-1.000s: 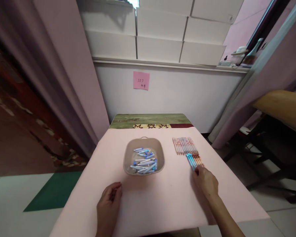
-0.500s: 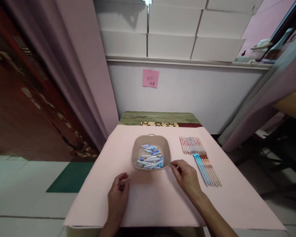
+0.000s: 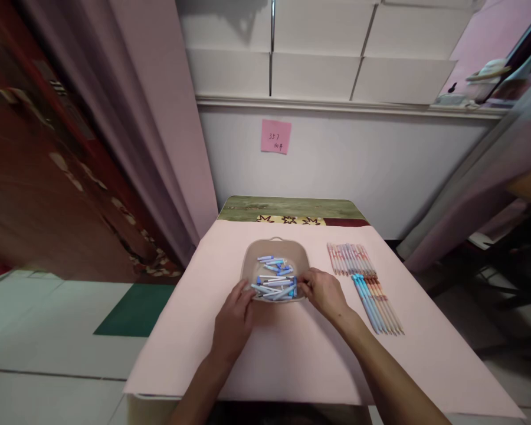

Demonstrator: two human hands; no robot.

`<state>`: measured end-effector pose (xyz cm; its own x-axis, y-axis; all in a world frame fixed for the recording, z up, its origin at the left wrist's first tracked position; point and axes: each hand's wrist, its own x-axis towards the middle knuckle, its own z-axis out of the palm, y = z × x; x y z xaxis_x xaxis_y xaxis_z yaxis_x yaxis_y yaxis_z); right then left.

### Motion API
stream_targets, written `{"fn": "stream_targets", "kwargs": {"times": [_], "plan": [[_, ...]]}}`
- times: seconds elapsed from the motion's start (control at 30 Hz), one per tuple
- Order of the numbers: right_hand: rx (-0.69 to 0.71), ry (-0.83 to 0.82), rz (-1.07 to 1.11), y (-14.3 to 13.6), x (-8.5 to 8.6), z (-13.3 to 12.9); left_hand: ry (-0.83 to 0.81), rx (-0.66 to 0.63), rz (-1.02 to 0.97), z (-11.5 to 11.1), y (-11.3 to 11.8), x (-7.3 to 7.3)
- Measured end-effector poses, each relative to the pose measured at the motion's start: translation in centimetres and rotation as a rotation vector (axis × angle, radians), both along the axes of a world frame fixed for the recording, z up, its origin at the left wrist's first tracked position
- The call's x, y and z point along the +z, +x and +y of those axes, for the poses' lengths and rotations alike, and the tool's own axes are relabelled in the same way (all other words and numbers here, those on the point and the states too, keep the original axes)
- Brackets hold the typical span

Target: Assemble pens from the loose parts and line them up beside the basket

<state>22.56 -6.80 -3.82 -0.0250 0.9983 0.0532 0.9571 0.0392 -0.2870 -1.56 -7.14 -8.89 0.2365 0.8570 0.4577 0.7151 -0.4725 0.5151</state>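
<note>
A beige plastic basket (image 3: 246, 260) stands on the pink-covered table, with several blue, white and lilac pens (image 3: 274, 289) lying loose inside it. My left hand (image 3: 233, 319) grips the front left of the basket's rim, its fingers closed there. On the opposite side, my right hand (image 3: 325, 290) has thumb and fingers pinched at the right rim, fingertips reaching over the edge. To the right lies a row of patterned pens (image 3: 350, 260) side by side. Just in front of that row are light-blue pens (image 3: 368, 304) and brown-and-beige pens (image 3: 384, 307), also lined up.
The pink table cover (image 3: 301, 360) leaves a green patterned strip (image 3: 287, 206) showing at the back. A white wall bearing a pink note (image 3: 275, 136) rises behind. A purple curtain (image 3: 137, 118) hangs at the left, and dark furniture (image 3: 508, 283) stands at the right.
My left hand has moved forward and right from the table onto the basket's rim. My right hand has shifted slightly forward along the right rim. The view has turned a little.
</note>
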Motion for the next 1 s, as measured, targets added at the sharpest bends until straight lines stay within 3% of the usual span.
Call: {"fn": "stream_targets", "kwargs": {"times": [0.13,0.27,0.43,0.63,0.77,0.93,1.0], "plan": [[-0.003,-0.020,0.036,0.3,-0.4,-0.5,0.011,-0.073,-0.005,-0.5,-0.2,-0.7],[0.009,-0.049,0.036,0.4,0.4,-0.3,-0.039,-0.061,-0.047,-1.9,-0.5,-0.4],[0.117,-0.035,0.015,-0.4,1.6,0.8,-0.099,0.091,-0.195,-2.1,-1.1,2.2],[0.394,-0.244,-0.190,-3.2,1.0,3.1,-0.169,0.185,-0.343,0.2,-1.5,5.5],[0.384,-0.293,-0.223,-4.3,0.7,4.4,-0.201,0.160,-0.366,1.5,-1.1,6.1],[0.346,-0.237,-0.156,-2.9,2.1,5.0,-0.308,0.147,-0.454,2.7,-0.7,6.1],[0.263,-0.180,-0.089,-2.3,2.5,5.0,-0.375,0.173,-0.512,3.2,-0.5,6.2]]}}
